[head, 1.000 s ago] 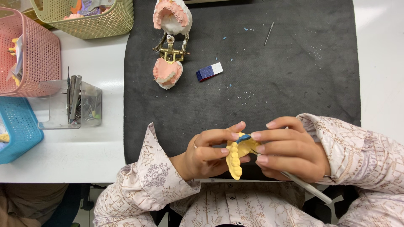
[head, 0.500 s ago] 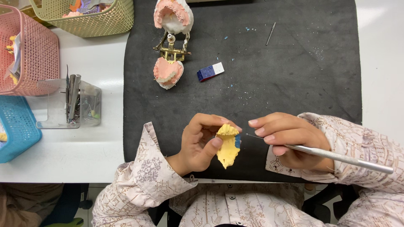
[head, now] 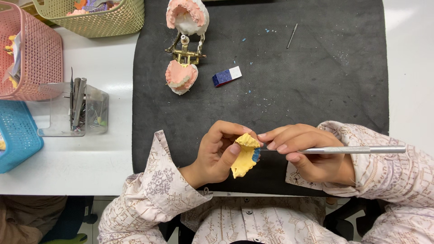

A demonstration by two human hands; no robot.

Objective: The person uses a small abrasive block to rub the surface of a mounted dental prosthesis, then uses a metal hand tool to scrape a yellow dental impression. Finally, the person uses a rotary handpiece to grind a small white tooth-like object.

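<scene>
Close to the near edge of the desk [head: 90, 167], both hands work over a dark mat [head: 316, 90]. The left hand [head: 217, 153] is closed around a yellow dental cast [head: 244, 156], thumb and fingers pinching it and holding it up off the mat, tilted on edge. A small patch of blue wax [head: 256, 155] sits on the cast's right side. The right hand [head: 307, 151] is clamped on a slim metal instrument [head: 352, 150], held like a pen and lying nearly level, its handle running out to the right over the patterned sleeve. Its fine tip meets the blue wax on the cast (whether it presses in cannot be told). The two hands are just beside each other, fingertips almost touching around the cast.

Farther back on the mat stands a brass-coloured articulator [head: 186, 49] carrying two pink and white jaw models, one above and one below its hinge. Just right of it lies a small blue, white and red block [head: 227, 76], and well apart near the top edge lies a thin metal pin [head: 292, 35]. Blue crumbs are scattered over the mat. Off the mat, on the white desk at left, a clear holder [head: 90, 113] keeps several metal tools, with a pink basket [head: 31, 58], a blue basket [head: 16, 135] and a pale green basket [head: 104, 18] around it.
</scene>
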